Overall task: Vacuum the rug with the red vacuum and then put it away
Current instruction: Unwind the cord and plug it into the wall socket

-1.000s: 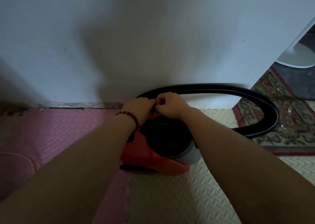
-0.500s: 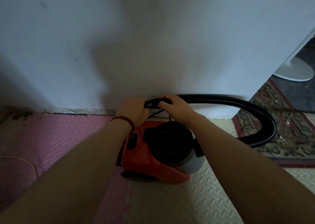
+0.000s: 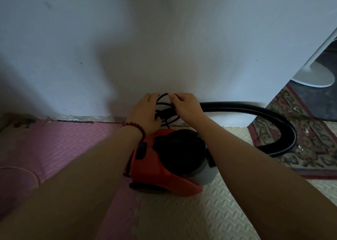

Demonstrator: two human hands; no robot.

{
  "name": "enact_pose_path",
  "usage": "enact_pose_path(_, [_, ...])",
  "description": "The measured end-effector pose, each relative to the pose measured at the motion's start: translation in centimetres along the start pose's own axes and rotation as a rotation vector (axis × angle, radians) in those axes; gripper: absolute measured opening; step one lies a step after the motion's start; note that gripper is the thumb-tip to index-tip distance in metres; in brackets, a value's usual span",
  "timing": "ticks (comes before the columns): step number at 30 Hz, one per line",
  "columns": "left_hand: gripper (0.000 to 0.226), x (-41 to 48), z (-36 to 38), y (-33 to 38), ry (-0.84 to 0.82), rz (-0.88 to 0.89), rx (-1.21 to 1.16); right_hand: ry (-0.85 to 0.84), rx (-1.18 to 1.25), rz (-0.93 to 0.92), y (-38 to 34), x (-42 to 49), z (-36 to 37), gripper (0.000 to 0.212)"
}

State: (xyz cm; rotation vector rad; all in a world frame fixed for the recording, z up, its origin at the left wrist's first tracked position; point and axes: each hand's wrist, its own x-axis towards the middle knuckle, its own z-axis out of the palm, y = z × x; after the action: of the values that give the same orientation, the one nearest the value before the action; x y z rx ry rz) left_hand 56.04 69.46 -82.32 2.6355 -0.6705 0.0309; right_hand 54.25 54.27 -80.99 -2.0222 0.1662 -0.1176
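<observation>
The red vacuum (image 3: 155,174) sits on the floor right at the foot of the white wall (image 3: 164,39), straddling the seam where the pink mat (image 3: 63,145) meets the cream mat (image 3: 200,218). It has a red shell, a black domed top and a grey flank, with a dark switch on its left side; what's inside the drum can't be seen. Just above it, both hands work a bundle of black cord (image 3: 164,112): the left hand (image 3: 145,112), with a bead bracelet (image 3: 138,128) at the wrist, curls around the loops, and the right hand (image 3: 186,106) pinches the top loop. The ribbed black hose (image 3: 255,110) runs right along the wall and bends back over the patterned rug (image 3: 313,145). Beyond that, there's a white stand base (image 3: 313,75).
</observation>
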Motion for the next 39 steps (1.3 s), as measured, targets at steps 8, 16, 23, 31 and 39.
enact_pose_path(8, [0.026,-0.1,0.1,2.3,-0.087,0.115,0.066,-0.007,0.015,0.193,1.8,-0.6,-0.7,0.04])
enact_pose_path(16, [0.026,0.0,1.0,2.0,-0.14,0.134,0.093,-0.059,-0.034,0.303,3.0,-0.6,-1.3,0.032])
enact_pose_path(23, [0.021,0.8,1.3,2.3,0.125,-0.126,-0.065,0.04,0.088,0.159,1.6,-0.3,-0.6,0.047])
enact_pose_path(31, [0.051,-0.5,0.9,1.7,0.06,-0.21,-0.223,0.137,0.355,0.187,-0.7,-1.2,-1.9,0.046])
enact_pose_path(39, [0.014,-1.3,-0.6,4.6,-0.027,-0.276,-0.273,-0.504,-0.006,0.465,-3.0,-2.6,-3.7,0.027])
